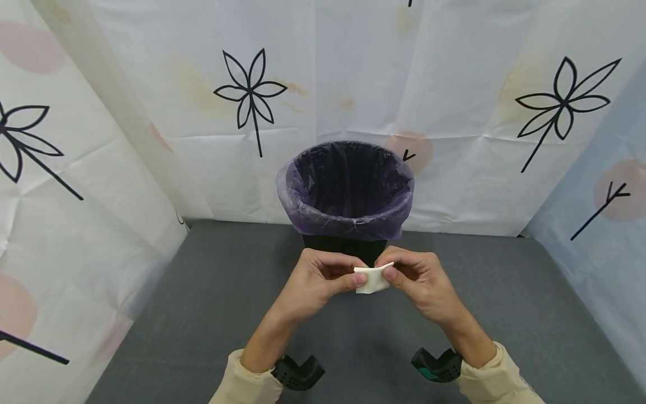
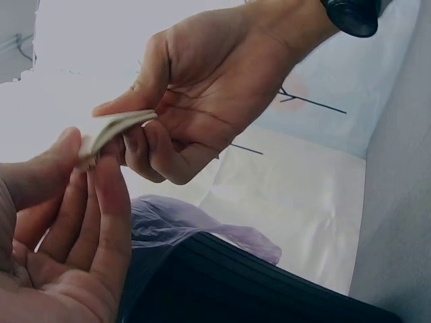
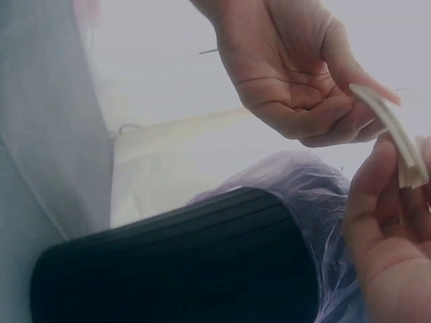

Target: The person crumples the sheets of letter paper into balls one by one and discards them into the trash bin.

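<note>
A small folded white piece (image 1: 372,281), which could be paper or tissue, is held up between both hands. Thumb and fingers of the left hand (image 1: 314,280) pinch its left end, while the right hand (image 1: 425,285) pinches the other end the same way. Seen edge-on in the left wrist view, the white piece (image 2: 116,128) shows several layers and a slight bend. Both hands are in front of a black trash bin (image 1: 343,244), whose purple plastic bag (image 1: 353,225) is folded over the rim. The right wrist view shows the layered edge (image 3: 394,131) close up.
The bin stands on a grey surface (image 1: 222,303) near the back. White patterned sheets (image 1: 181,101) hang behind it and at both sides. Dark devices (image 1: 299,372) are worn on both wrists, at the cuffs of cream sleeves (image 1: 249,381).
</note>
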